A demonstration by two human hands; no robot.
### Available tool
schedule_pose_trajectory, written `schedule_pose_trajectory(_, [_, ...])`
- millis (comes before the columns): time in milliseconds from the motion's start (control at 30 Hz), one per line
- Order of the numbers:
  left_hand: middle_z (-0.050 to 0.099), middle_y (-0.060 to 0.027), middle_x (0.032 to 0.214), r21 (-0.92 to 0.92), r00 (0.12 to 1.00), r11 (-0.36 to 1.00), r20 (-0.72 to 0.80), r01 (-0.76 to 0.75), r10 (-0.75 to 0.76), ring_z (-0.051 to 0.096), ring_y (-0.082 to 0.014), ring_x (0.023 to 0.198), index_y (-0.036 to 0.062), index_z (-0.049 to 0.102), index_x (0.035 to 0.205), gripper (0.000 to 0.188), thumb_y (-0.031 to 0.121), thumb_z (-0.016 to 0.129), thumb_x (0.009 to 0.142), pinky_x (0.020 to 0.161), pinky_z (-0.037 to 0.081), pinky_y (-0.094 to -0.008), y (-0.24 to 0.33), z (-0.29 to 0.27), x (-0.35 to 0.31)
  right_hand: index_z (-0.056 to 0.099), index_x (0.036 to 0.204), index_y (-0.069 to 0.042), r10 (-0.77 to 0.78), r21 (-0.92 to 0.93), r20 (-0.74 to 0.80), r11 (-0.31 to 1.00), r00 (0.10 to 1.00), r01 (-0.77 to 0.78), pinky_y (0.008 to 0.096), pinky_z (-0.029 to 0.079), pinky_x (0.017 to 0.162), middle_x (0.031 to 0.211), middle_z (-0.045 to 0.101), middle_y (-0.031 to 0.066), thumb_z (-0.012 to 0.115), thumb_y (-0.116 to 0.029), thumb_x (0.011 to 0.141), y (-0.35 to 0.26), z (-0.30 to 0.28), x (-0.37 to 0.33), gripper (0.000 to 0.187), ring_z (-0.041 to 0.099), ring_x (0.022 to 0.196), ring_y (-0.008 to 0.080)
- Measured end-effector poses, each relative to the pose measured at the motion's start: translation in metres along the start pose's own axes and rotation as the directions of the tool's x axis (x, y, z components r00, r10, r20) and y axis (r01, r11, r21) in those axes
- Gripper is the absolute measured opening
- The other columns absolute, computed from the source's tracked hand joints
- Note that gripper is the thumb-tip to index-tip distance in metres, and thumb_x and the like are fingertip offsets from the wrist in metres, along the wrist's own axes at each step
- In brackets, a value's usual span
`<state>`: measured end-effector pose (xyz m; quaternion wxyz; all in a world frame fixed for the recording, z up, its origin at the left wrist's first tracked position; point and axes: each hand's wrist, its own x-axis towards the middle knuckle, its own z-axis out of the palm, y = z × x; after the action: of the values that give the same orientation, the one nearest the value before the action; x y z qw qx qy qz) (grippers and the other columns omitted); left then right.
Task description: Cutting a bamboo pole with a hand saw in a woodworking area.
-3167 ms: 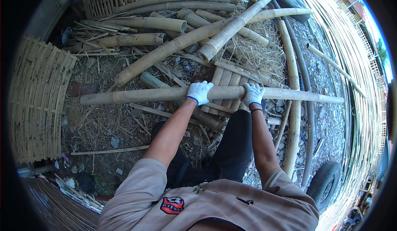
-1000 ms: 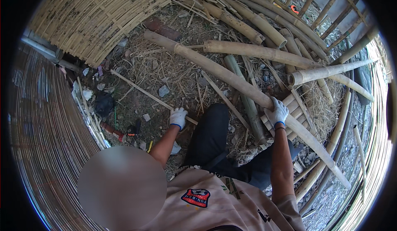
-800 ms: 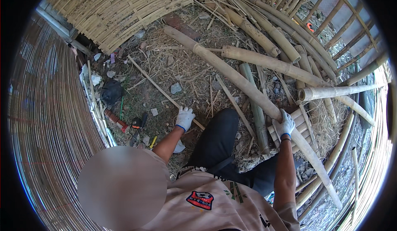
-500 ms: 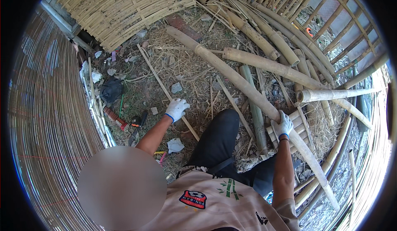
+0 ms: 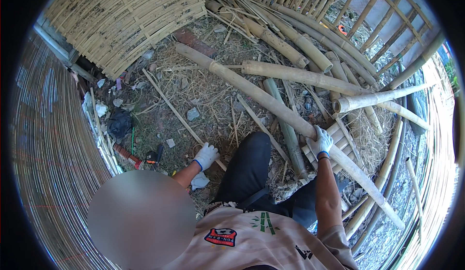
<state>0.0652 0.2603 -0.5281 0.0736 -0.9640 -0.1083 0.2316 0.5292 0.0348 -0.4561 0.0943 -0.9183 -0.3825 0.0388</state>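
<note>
Since the earliest frame, left hand is off the pole and over at the slat; right hand is on the pole in both. Slat has swung too: near parallel to the pole then, angled to it now. Camera has turned.

Head view: pole point(image 5: 276, 106) runs diagonally, upper left to lower right, across the slatted stand point(image 5: 340, 135). Right hand point(image 5: 320, 142), gloved, is wrapped over it at the stand, gripping. Left hand point(image 5: 206, 157), gloved, is on the slat point(image 5: 184, 123) near its lower end; can't tell if fingers are closed round it or just resting. Slat is well apart from the pole, lower end just beside the knee point(image 5: 244, 168).

Black bag point(image 5: 121, 123) and black-orange tool point(image 5: 153, 156) sit to the left, no hand on either. Loose poles point(image 5: 295, 45) are piled upper right.

Progress, my read: pole is across the stand, that bit's done. Slat isn't up against it. No cut or tie visible on either. Anything further left: frames don't show.
</note>
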Motion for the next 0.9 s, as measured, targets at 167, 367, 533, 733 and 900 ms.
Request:
schedule_pose_trajectory(167, [0.062, -0.0034, 0.098, -0.067, 0.981, 0.998, -0.191, 0.006, -0.019, 0.059, -0.0233, 0.109, 0.0175, 0.065, 0.107, 0.021, 0.013, 0.053, 0.09, 0.119, 0.03, -0.0491, -0.042, 0.017, -0.011, 0.059, 0.136, -0.035, -0.021, 0.025, -0.026, 0.999, 0.999, 0.021, 0.0505, 0.038, 0.107, 0.129, 0.065, 0.0055, 0.084, -0.039, 0.071, -0.01, 0.001, -0.002, 0.07, 0.058, 0.124, 0.0301])
schedule_pose_trajectory(367, [0.063, -0.0075, 0.109, -0.241, 0.753, 0.965, -0.615, 0.101, -0.232, 0.057, -0.0292, 0.116, 0.0126, 0.065, 0.109, 0.029, 0.004, 0.062, 0.081, 0.116, 0.036, -0.0516, -0.113, -0.042, 0.008, 0.058, 0.138, -0.033, -0.012, 0.016, -0.004, 1.0, 1.0, 0.013, 0.0502, 0.038, 0.107, 0.131, 0.063, 0.0065, 0.083, -0.04, 0.072, -0.004, -0.002, 0.001, 0.071, 0.057, 0.125, 0.0305])
schedule_pose_trajectory(533, [0.06, -0.0094, 0.122, -0.418, 0.321, 0.897, -0.838, 0.143, -0.441, 0.054, -0.0331, 0.123, 0.0122, 0.062, 0.113, 0.038, 0.0, 0.07, 0.077, 0.115, 0.035, -0.0573, -0.147, -0.143, 0.017, 0.057, 0.139, -0.032, 0.003, -0.009, 0.03, 1.0, 1.0, -0.002, 0.0491, 0.036, 0.109, 0.133, 0.063, 0.0067, 0.083, -0.044, 0.073, 0.001, -0.001, 0.005, 0.072, 0.057, 0.126, 0.0301])
schedule_pose_trajectory(733, [0.064, -0.0086, 0.11, -0.381, 0.155, 0.924, -0.912, 0.023, -0.38, 0.059, -0.0351, 0.11, 0.0136, 0.064, 0.117, 0.045, -0.004, 0.069, 0.076, 0.102, 0.044, -0.0535, -0.129, -0.23, 0.027, 0.057, 0.14, -0.033, -0.012, -0.003, 0.009, 1.0, 1.0, 0.012, 0.0501, 0.036, 0.109, 0.133, 0.063, 0.0063, 0.082, -0.042, 0.073, -0.003, 0.0, 0.003, 0.072, 0.057, 0.126, 0.0306])
schedule_pose_trajectory(900, [0.059, -0.0028, 0.095, -0.238, 0.13, 0.963, -0.966, -0.126, -0.222, 0.06, -0.0278, 0.09, 0.0216, 0.067, 0.124, 0.053, -0.001, 0.07, 0.076, 0.081, 0.046, -0.0464, -0.066, -0.289, 0.048, 0.057, 0.139, -0.036, 0.001, 0.024, 0.012, 1.0, 1.0, -0.002, 0.0506, 0.036, 0.108, 0.131, 0.063, 0.006, 0.082, -0.041, 0.072, -0.002, -0.003, 0.001, 0.071, 0.057, 0.126, 0.0307])
